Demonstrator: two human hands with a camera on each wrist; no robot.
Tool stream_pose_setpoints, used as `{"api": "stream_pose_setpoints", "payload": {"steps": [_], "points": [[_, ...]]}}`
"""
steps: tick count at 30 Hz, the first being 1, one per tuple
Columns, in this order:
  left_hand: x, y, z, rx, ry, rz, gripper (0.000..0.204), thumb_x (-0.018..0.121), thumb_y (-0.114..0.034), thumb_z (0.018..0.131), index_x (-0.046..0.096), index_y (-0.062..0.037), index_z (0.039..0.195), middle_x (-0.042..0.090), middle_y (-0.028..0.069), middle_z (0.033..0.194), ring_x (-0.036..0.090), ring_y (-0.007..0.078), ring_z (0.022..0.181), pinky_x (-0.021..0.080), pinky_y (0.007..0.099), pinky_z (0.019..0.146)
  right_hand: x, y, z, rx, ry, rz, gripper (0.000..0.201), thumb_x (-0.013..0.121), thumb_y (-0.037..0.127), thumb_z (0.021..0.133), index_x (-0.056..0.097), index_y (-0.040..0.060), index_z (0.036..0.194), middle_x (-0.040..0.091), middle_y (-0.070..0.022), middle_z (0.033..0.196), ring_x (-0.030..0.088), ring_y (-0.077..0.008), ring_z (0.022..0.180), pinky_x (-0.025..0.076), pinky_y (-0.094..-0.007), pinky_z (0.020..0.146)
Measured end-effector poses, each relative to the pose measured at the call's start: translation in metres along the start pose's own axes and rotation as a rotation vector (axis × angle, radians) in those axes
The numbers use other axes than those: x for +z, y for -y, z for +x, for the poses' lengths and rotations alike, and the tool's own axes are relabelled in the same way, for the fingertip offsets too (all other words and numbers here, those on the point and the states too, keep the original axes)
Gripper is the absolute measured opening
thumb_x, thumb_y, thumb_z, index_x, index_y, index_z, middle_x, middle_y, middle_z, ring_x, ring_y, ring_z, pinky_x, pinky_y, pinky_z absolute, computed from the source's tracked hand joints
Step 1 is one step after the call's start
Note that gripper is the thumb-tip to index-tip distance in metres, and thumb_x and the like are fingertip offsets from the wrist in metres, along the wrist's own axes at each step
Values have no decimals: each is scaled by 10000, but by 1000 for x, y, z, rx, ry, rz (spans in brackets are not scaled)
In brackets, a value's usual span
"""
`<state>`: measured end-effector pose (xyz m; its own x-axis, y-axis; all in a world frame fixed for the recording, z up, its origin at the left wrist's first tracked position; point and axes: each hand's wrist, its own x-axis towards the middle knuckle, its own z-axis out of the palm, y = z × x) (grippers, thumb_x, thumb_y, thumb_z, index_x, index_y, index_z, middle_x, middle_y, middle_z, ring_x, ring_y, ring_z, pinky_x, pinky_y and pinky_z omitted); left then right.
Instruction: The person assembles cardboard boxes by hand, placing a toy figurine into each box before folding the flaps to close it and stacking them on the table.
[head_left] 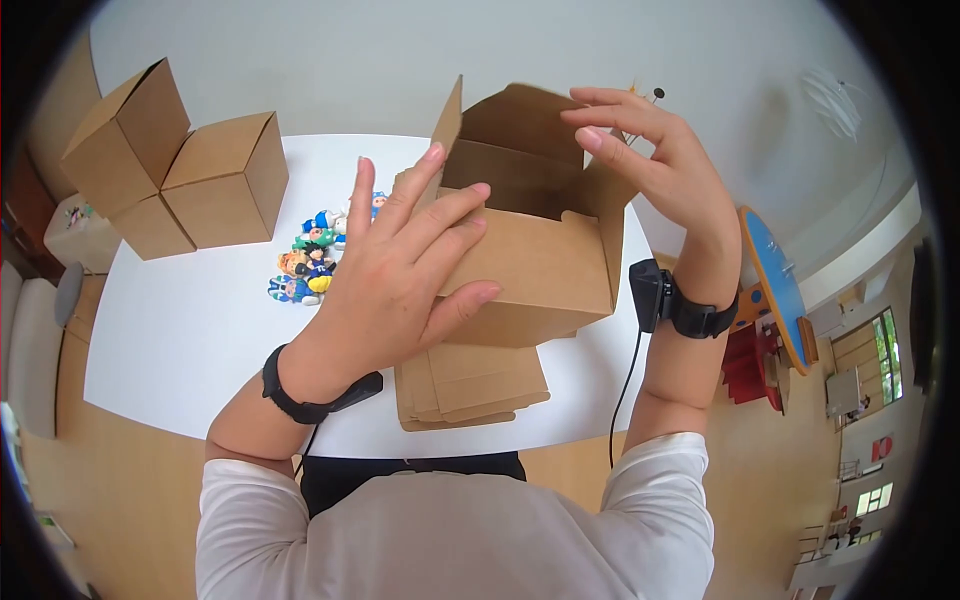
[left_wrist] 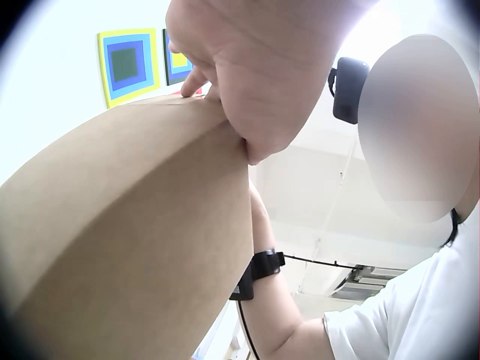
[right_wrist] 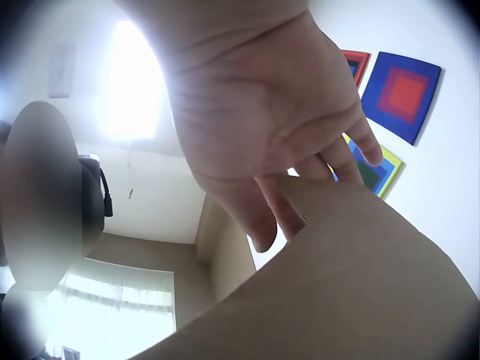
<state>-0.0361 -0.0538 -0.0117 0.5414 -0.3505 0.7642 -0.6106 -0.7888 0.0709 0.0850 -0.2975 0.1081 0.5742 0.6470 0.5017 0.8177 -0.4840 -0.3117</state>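
A brown cardboard box stands with its top flaps up, its inside partly visible. My left hand lies along the box's left side, fingers spread and mostly straight, touching near the left flap. In the left wrist view, the thumb of the left hand is right at the cardboard edge. At the back right corner, my right hand has its fingers extended over the right flap. The right wrist view shows the right hand with loosely straight fingers around the top of the cardboard.
Flat folded cardboard pieces lie under and in front of the box on the white table. Several small toy figures cluster left of it. More cardboard boxes are grouped at the back left. A cable hangs from the right wrist camera.
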Motion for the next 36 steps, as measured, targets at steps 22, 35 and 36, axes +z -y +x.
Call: {"api": "stream_pose_setpoints", "payload": {"steps": [22, 35, 36], "points": [[8, 6, 0, 78, 31, -225, 501, 717, -315, 863, 628, -70, 1290, 620, 105, 1315, 542, 340, 1271, 395, 577, 1057, 43, -58, 22, 261, 13, 968, 492, 477, 382, 992, 673, -26, 1185, 692, -97, 1072, 585, -170, 903, 470, -324, 906], [8, 7, 0, 101, 49, -217, 514, 729, -324, 854, 632, -60, 1284, 650, 96, 1268, 571, 332, 1237, 413, 559, 1040, 61, -63, 3, 137, -15, 954, 555, 571, 54, 902, 467, 5, 1445, 548, -150, 1368, 534, -208, 1214, 441, -333, 1009], [8, 7, 0, 101, 54, -211, 516, 729, -326, 854, 632, -60, 1286, 649, 94, 1271, 570, 332, 1238, 410, 563, 1042, 65, -61, 1, 96, -46, 954, 595, 600, 38, 894, 441, 19, 1467, 540, -155, 1381, 523, -216, 1242, 432, -336, 1025]]}}
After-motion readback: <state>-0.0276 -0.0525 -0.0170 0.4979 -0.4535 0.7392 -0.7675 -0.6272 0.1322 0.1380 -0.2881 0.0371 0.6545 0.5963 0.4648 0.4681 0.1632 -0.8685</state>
